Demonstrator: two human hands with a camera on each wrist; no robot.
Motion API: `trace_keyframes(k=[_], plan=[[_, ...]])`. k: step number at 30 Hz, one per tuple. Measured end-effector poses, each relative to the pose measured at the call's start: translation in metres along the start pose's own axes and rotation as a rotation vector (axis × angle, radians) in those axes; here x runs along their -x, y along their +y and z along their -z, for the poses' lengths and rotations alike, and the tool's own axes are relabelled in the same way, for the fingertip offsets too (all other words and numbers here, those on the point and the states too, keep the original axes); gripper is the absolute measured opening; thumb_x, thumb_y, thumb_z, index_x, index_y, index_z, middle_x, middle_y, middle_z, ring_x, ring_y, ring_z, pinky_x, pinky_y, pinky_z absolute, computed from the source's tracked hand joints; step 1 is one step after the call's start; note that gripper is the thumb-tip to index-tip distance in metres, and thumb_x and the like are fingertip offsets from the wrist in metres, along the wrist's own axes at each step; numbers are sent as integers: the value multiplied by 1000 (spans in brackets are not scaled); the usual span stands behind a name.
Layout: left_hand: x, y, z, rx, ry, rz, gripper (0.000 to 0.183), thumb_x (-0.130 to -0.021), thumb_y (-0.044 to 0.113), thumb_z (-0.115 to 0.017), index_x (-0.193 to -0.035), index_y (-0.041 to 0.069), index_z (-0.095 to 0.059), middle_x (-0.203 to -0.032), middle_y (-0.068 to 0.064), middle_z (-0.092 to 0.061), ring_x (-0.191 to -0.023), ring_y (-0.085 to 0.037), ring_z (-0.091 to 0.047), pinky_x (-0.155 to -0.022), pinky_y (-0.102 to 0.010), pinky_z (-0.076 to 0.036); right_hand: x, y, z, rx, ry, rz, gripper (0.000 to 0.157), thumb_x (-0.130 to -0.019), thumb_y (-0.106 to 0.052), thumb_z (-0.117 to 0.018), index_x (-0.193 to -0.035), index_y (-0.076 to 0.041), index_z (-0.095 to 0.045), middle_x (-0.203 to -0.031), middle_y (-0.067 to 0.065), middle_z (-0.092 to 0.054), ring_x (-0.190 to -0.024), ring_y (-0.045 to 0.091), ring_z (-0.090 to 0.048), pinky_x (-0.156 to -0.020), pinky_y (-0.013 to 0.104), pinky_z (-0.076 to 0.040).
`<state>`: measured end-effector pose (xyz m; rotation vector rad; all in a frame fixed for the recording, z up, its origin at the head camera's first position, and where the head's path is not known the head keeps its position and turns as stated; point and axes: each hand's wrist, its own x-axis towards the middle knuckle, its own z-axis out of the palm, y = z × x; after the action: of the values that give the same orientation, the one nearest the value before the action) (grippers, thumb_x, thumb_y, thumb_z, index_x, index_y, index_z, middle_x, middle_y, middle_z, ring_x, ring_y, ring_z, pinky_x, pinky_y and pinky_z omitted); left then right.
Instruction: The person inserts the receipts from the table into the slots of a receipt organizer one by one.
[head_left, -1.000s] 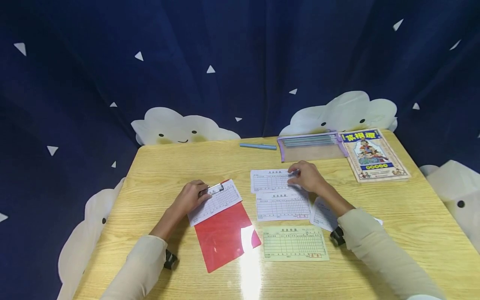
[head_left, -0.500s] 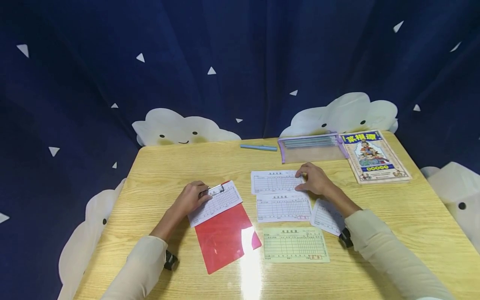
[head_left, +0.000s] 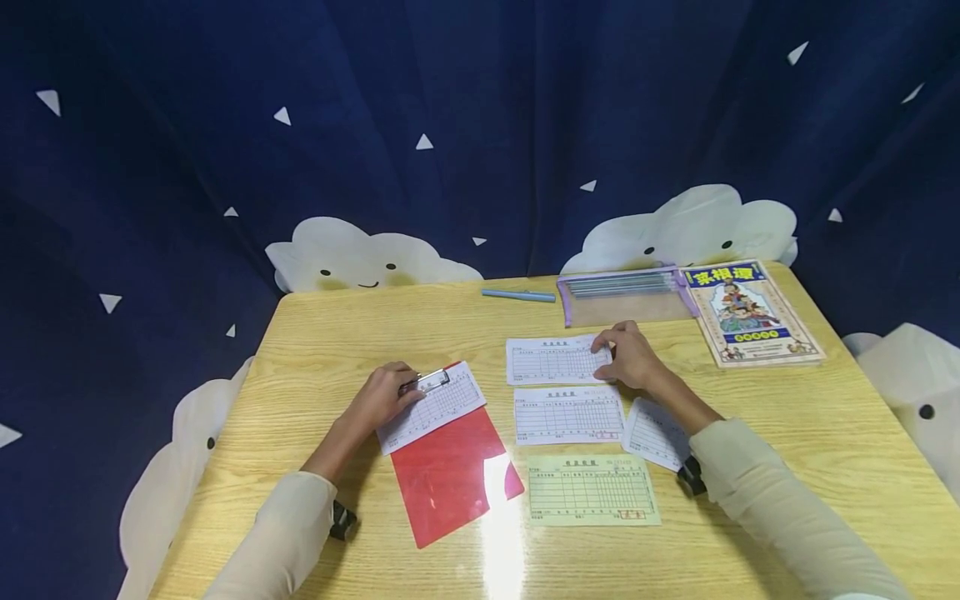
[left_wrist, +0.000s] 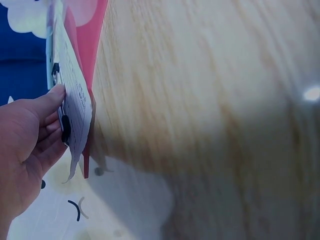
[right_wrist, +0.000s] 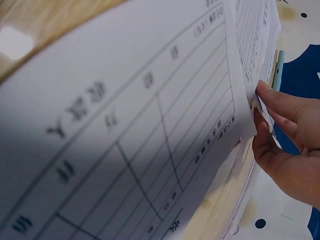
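Note:
My left hand (head_left: 384,395) grips the top of a red clipboard (head_left: 450,483), its thumb at the metal clip (head_left: 431,381). Under the clip a white receipt slip (left_wrist: 77,107) lies across the board, its edge curling in the left wrist view. My right hand (head_left: 632,357) pinches the right edge of the upper white receipt slip (head_left: 551,362) between thumb and fingers. That edge bends between the fingertips in the right wrist view. Just below lies a second white slip (head_left: 562,417), then a light green one (head_left: 588,492). Another white slip (head_left: 654,435) lies partly under the right forearm.
At the table's back edge lie a blue pen (head_left: 517,295) and a purple-edged mesh pouch (head_left: 626,310) with long thin items inside. A picture-covered book (head_left: 750,317) sits at the back right. A dark blue curtain (head_left: 480,108) hangs behind the table (head_left: 322,325).
My right hand first slid right along the upper slip to its end. It now pinches that end, and the slip has shifted slightly right and away. The left hand stays put.

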<state>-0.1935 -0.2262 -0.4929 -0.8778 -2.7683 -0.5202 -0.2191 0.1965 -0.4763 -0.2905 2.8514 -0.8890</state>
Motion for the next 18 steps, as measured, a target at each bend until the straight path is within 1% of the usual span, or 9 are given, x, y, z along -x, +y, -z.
trace_keyframes(k=[2,4,7,10,12,14,18], plan=[[0,0,0,0,5,-1,25,-77,21,-77,-86,0,-69,-86,-11,-67,-80,-24,-64,-75,-37,-53,-1,-1,0,0,0,-12,30,-70,-7,-80,-97,-5,-66,-111,23,-48,-90,32,-50,-78,41,-42],[0,0,0,-1,7,0,25,-77,21,-77,-86,0,-69,-86,-11,-67,-80,-24,-64,-75,-37,-53,-1,-2,0,-8,-11,-29,28,-71,-8,-80,-95,-5,-66,-97,17,-52,-84,27,-49,-72,35,-39],[0,1,0,-4,8,-1,25,-77,21,-77,-87,0,-69,-85,-11,-67,-80,-24,-64,-75,-37,-53,-1,-2,0,-24,-34,-58,24,-73,-8,-78,-95,-6,-67,-82,10,-54,-76,22,-47,-66,29,-35],[1,2,0,-4,5,1,25,-77,20,-77,-87,0,-69,-85,-11,-67,-80,-24,-64,-75,-38,-53,0,-2,1,-40,-47,-74,23,-77,-9,-76,-98,-6,-67,-80,7,-54,-74,21,-46,-64,28,-35],[1,2,0,-3,4,6,24,-77,20,-77,-87,0,-69,-85,-11,-67,-80,-24,-64,-75,-38,-53,1,-1,2,-46,-43,-62,23,-79,-9,-74,-100,-6,-67,-81,8,-55,-74,21,-46,-63,28,-35],[1,3,1,0,2,12,24,-77,19,-77,-87,0,-69,-85,-11,-67,-80,-24,-64,-75,-38,-53,1,1,3,-62,-33,-55,22,-80,-9,-73,-101,-6,-67,-84,9,-57,-72,20,-46,-62,28,-36],[1,3,1,2,-7,20,24,-77,19,-77,-88,-1,-70,-87,-12,-67,-81,-25,-65,-76,-39,-53,2,2,6,-93,-31,-47,22,-82,-9,-71,-103,-5,-67,-96,13,-61,-68,17,-48,-58,26,-39]])
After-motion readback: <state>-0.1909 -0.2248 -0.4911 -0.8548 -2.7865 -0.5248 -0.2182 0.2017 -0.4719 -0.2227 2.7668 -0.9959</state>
